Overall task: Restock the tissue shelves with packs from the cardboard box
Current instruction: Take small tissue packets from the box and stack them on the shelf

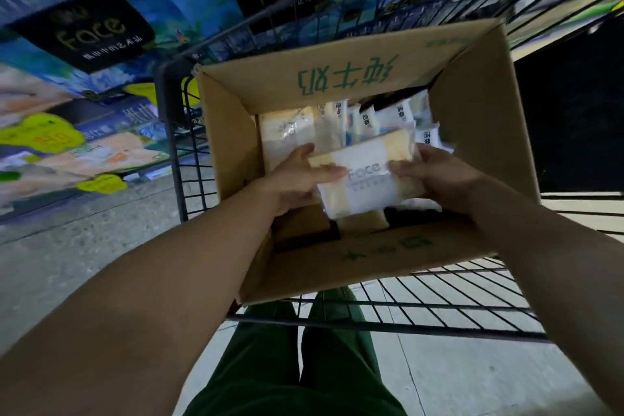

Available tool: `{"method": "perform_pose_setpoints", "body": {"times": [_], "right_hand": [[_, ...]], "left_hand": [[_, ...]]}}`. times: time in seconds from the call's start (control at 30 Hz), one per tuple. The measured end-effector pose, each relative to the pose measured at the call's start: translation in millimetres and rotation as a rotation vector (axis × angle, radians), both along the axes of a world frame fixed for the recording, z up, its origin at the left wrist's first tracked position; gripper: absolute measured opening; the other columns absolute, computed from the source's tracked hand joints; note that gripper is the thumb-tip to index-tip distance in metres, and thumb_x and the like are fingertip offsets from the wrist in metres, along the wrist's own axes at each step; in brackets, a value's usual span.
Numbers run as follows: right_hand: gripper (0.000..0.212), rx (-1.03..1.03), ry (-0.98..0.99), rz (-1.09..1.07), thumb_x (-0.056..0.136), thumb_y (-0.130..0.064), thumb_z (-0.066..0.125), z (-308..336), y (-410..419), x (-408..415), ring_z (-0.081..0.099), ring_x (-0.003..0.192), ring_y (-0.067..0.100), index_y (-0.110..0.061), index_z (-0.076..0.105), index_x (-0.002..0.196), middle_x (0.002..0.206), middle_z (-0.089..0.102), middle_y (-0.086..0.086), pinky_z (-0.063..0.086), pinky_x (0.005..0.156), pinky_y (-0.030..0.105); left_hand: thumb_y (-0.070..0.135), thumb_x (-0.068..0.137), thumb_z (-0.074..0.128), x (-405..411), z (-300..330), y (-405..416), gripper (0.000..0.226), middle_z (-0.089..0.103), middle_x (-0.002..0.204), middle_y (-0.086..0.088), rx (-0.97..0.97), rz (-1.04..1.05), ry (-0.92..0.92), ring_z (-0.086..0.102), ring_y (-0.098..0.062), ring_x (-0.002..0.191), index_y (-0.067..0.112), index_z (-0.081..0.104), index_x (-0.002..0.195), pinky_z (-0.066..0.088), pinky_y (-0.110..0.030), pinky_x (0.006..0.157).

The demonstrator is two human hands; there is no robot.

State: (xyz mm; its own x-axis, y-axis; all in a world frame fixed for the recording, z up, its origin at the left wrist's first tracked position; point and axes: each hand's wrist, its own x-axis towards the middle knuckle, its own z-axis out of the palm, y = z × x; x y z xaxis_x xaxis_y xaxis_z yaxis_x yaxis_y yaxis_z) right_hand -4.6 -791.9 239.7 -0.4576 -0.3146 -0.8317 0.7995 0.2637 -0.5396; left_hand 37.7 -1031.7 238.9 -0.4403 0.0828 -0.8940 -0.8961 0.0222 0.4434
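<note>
An open cardboard box [483,132] with green print sits in a wire cart. Inside it lie several tissue packs [290,132], cream ones at the left and white ones at the back right. I hold one white and cream "Face" tissue pack [366,179] just above the box's contents. My left hand [297,179] grips its left end with the thumb on top. My right hand [435,176] grips its right end the same way. The tissue shelves [101,84] stand to the left, stocked with blue and black packs.
The black wire cart [422,307] surrounds the box, with its rim near my legs. Yellow-green price tags [37,137] hang along the shelf edges. Grey concrete floor [67,263] runs between shelf and cart. A dark area lies beyond the box on the right.
</note>
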Motion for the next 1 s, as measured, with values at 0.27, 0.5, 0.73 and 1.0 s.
{"method": "perform_pose_setpoints", "body": {"times": [0.27, 0.5, 0.73, 1.0], "right_hand": [[0.039, -0.08, 0.175, -0.074, 0.089, -0.022, 0.065, 105, -40, -27, 0.067, 0.101, 0.019, -0.016, 0.057, 0.127, 0.113, 0.069, 0.001, 0.056, 0.082, 0.036], [0.067, -0.16, 0.385, 0.309, 0.076, -0.029, 0.076, 211, -146, -20, 0.065, 0.107, 0.018, -0.023, 0.046, 0.136, 0.126, 0.062, 0.0, 0.057, 0.08, 0.032], [0.036, -0.289, 0.56, 0.597, 0.095, -0.031, 0.055, 299, -330, 49, 0.065, 0.106, 0.019, -0.029, 0.046, 0.129, 0.124, 0.063, -0.006, 0.058, 0.077, 0.037], [0.011, -0.411, 0.805, 0.825, 0.093, -0.02, 0.061, 353, -599, 228, 0.064, 0.057, -0.001, -0.02, 0.052, 0.1, 0.094, 0.06, 0.001, 0.051, 0.046, 0.02]], "left_hand": [[0.005, 0.077, 0.075, -12, 96, -30, 0.065, 0.063, 0.124, -0.006, 0.065, 0.144, 0.185, 0.059, -0.027, 0.116, 0.014, 0.047, 0.135, 0.045, -0.045, 0.101], [0.016, 0.089, 0.065, 36, 206, -129, 0.041, 0.064, 0.119, -0.001, -0.003, 0.264, 0.378, 0.063, -0.026, 0.097, 0.027, 0.048, 0.125, 0.052, -0.041, 0.076], [0.009, 0.086, 0.068, 162, 297, -295, 0.054, 0.062, 0.128, -0.008, -0.21, 0.443, 0.607, 0.064, -0.033, 0.109, 0.018, 0.045, 0.134, 0.051, -0.056, 0.091], [0.01, 0.078, 0.076, 396, 367, -502, 0.049, 0.069, 0.115, -0.009, -0.586, 0.657, 0.782, 0.067, -0.028, 0.103, 0.007, 0.058, 0.123, 0.053, -0.046, 0.092]]}}
